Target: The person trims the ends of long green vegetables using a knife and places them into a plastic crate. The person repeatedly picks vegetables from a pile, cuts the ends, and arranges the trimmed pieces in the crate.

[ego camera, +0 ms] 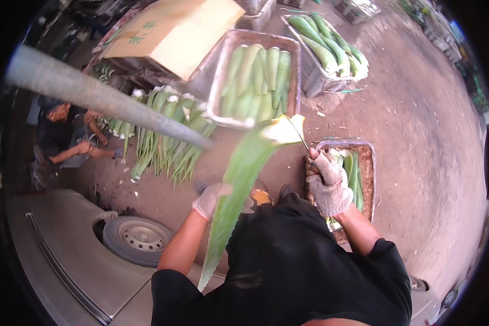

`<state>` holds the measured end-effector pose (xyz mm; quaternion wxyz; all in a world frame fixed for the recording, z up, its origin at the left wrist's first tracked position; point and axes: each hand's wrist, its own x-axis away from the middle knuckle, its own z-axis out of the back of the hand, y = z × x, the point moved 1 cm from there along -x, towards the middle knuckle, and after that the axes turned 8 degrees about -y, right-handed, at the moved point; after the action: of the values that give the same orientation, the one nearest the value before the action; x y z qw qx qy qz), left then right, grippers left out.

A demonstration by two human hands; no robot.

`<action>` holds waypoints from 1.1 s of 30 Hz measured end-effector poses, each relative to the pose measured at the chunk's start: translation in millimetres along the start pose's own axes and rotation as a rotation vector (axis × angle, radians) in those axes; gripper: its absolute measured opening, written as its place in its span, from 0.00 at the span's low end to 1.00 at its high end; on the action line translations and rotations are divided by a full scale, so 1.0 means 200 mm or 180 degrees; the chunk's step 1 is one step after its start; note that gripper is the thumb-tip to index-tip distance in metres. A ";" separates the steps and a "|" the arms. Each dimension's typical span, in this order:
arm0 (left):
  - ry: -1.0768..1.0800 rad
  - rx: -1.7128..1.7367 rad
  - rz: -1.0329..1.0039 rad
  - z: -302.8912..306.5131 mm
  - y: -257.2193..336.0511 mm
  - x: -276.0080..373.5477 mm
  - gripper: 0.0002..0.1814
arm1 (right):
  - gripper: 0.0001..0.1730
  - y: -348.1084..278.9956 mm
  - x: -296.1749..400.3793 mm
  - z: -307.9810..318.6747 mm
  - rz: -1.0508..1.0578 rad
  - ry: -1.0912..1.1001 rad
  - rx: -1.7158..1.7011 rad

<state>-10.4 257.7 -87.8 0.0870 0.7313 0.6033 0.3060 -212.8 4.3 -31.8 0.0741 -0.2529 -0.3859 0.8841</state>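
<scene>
My left hand (pixel 213 200), in a pale knit work glove, holds a long green aloe vera leaf (pixel 244 171) partway along its length. The leaf's tapered, toothed tip points down towards me and its broad, whitish base points up. My right hand (pixel 330 183), also gloved, is closed on the handle of a thin blade (pixel 296 131). That blade lies across the leaf's pale base. Beneath my right hand stands a crate (pixel 371 175) with several aloe leaves in it. Ahead, a larger crate (pixel 298 61) holds thick leaves laid side by side.
Another crate of leaves (pixel 316 81) stands at the upper right. Leaf bundles (pixel 171 130) lie on the ground at left, near a seated person (pixel 65 130). A metal pole (pixel 118 102) crosses the upper left. Cardboard (pixel 179 36) covers crates behind; a vehicle's wheel (pixel 140 240) is lower left.
</scene>
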 end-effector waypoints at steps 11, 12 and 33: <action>-0.0481 0.0043 0.1223 -0.28 -0.07 -0.47 0.41 | 0.42 0.05 0.52 0.18 -0.0887 0.1037 0.0350; -0.0532 0.0055 0.1268 -0.30 -0.08 -0.49 0.41 | 0.42 0.05 0.53 0.19 -0.0894 0.1122 0.0408; -0.0458 0.0106 0.1517 -0.39 -0.15 -0.53 0.35 | 0.36 0.18 0.66 0.19 -0.1631 0.1066 0.0383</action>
<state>-88.2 147.0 -76.8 0.0430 0.8742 0.4110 0.2551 -342.9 -2.4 -86.9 0.3719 -0.2847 -0.3665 0.8039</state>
